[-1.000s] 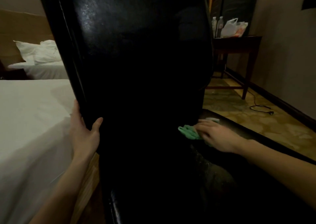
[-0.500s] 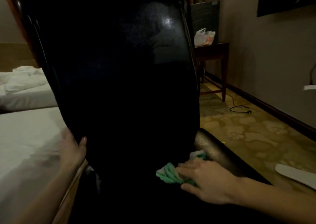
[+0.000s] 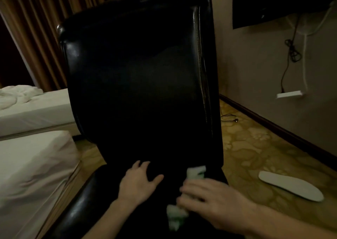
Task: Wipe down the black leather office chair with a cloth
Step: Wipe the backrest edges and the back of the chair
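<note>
Left hand [image 3: 139, 182] moved off backrest edge, now flat on seat, grip empty. Right hand [image 3: 209, 200] grip holds cloth [image 3: 176, 214] at 5 o'clock on chair [image 3: 138, 78]. Seat wiping underway; backrest progress unclear.

The room is dimly lit. Brown curtains [image 3: 42, 28] hang at rear left. Two white beds [image 3: 32, 165] stand at left. The floor [image 3: 255, 147] is patterned yellow-brown. A dark screen [image 3: 273, 3] is mounted on the right wall [image 3: 255, 65], with cables [image 3: 291, 52] hanging beneath.
</note>
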Demonstrator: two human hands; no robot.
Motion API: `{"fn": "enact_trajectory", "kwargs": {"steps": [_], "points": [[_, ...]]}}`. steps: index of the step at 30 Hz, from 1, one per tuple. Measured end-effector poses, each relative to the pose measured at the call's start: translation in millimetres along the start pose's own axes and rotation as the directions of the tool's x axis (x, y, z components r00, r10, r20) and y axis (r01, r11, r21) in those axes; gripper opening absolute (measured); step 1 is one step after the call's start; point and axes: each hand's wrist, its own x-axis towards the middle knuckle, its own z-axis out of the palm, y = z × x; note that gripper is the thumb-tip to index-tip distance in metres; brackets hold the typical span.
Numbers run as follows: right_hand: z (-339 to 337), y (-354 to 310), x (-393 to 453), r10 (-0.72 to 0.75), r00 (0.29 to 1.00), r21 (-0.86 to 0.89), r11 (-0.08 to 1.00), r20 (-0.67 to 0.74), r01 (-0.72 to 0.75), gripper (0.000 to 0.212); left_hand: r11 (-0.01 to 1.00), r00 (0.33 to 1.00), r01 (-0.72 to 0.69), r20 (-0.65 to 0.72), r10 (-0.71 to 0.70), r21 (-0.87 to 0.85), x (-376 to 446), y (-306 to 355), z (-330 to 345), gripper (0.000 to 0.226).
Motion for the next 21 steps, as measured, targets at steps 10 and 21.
{"fn": "enact_trajectory", "kwargs": {"steps": [10, 21], "points": [[-147.4, 122.5, 35.1, -0.053, 0.958, -0.488, 0.868, -0.281, -0.095, 0.026, 0.961, 0.863, -0.123, 0.505, -0.02, 0.247, -16.2, 92.1, 18.8, 0.107], [-242.6, 181.0, 116.1, 0.223, 0.829, -0.31, 0.853, -0.512, -0.42, 0.028, 0.979, 0.906, -0.077, 0.424, -0.011, 0.189, -45.0, 110.5, 37.6, 0.141]]}}
